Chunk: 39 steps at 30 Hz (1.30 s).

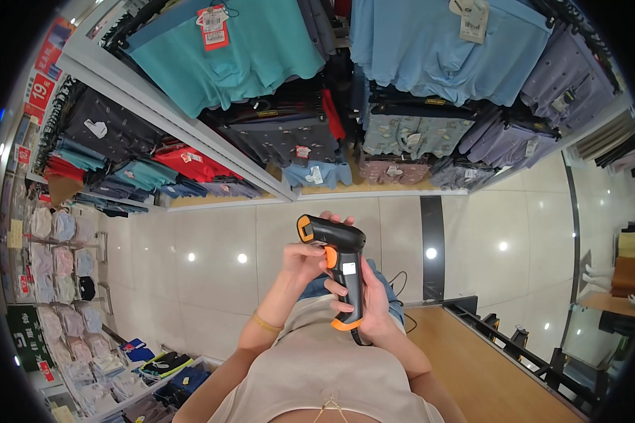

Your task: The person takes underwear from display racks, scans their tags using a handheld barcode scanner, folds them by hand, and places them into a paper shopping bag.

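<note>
A black and orange handheld barcode scanner [348,243] is held in front of my torso, its head pointing up and to the left. My right hand [375,303] is wrapped round the handle, with fingertips showing on the handle's left side. My left hand [305,259] is closed at the scanner's head, beside the orange trigger. Fingertips also show behind the top of the head. A small white label sits on the handle, and a dark cable leaves its orange base.
Ahead, racks hold teal shorts [226,56], light blue shorts [448,53] and other folded garments. Packaged items hang on a left display [63,261]. A wooden counter [473,359] stands at right, with a loose cable by its corner. Tiled floor [212,282] lies between.
</note>
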Each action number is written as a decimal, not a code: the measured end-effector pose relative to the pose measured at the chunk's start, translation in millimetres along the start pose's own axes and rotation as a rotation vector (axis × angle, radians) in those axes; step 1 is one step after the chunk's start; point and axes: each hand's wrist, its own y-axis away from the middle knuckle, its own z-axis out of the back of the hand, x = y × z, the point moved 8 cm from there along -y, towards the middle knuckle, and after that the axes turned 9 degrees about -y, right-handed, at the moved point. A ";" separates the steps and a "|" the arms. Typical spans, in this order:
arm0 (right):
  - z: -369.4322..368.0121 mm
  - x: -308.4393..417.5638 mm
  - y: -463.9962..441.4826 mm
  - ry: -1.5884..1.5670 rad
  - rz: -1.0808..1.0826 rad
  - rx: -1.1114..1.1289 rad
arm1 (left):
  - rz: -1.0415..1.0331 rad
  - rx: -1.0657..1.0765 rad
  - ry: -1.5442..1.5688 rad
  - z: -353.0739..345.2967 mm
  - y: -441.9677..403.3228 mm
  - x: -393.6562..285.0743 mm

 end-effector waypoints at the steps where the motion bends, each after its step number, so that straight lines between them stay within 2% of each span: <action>1: -0.3 0.4 0.2 -0.003 0.002 0.014 | -0.006 0.001 0.001 -0.1 -0.6 0.5; 6: -2.4 0.6 1.2 0.000 0.014 0.059 | 0.019 0.050 -0.030 -9.2 -3.1 1.2; 9: -7.8 8.0 4.6 0.130 0.129 0.045 | -0.023 0.060 -0.029 -13.9 -6.2 2.6; 12: -3.2 20.5 9.0 0.501 0.177 0.087 | 0.023 0.082 -0.085 -26.8 -6.6 1.3; 17: -15.8 42.5 18.0 1.041 0.459 0.022 | -0.004 0.109 -0.354 -25.6 -2.2 3.3; 20: -21.2 47.8 18.4 1.137 0.525 0.053 | 0.022 0.080 -0.431 -18.4 0.7 9.2; 27: -20.6 50.2 22.2 1.118 0.568 0.048 | 0.052 0.043 -0.648 -17.1 11.6 6.4; 29: -20.6 48.3 21.7 1.090 0.539 0.066 | 0.021 0.050 -0.704 -18.2 11.8 5.1; 32: -30.1 51.8 23.7 1.185 0.650 0.116 | -0.056 0.070 -0.791 -20.1 12.2 1.1; 35: -31.5 52.0 25.7 1.174 0.606 0.096 | -0.135 0.080 -0.938 -31.8 13.1 -5.5; 39: -37.4 55.2 22.4 1.213 0.667 0.137 | -0.211 0.051 -1.076 -46.2 14.2 -11.9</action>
